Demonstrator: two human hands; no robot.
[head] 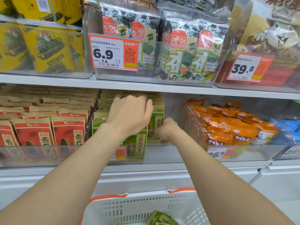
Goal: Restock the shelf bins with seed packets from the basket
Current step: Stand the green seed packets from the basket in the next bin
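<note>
Obs., head view. Both bare arms reach up from 6 o'clock into the middle clear bin (162,153) on the lower shelf.

Task item: green seed packets (139,143) stand upright in rows in this bin, filling its left part. The part of the bin toward 3 o'clock shows no packets. More green packets (162,218) lie loose in the white basket (146,196) with orange handles, at 6 o'clock below the shelf.

Left hand (129,114): back toward the camera, laid over the tops of the standing rows. Its fingers bend down behind the packet tops and the tips are blurred, so I cannot tell whether they clasp the packets or only press on them.

Right hand (167,130): just at 4 o'clock of the left hand, fingers curled in. It pinches the right edge of one upright packet (158,122) at the right end of the row.

Surroundings:
- Red packets (68,132) fill the neighbouring bin at 9 o'clock.
- Orange packets (227,132) fill the bin at 3 o'clock.
- Seaweed packs (186,51) sit in a clear bin on the upper shelf at 12 o'clock.
- An orange price tag (112,52) reading 6.9 hangs on the front of that upper bin.
</note>
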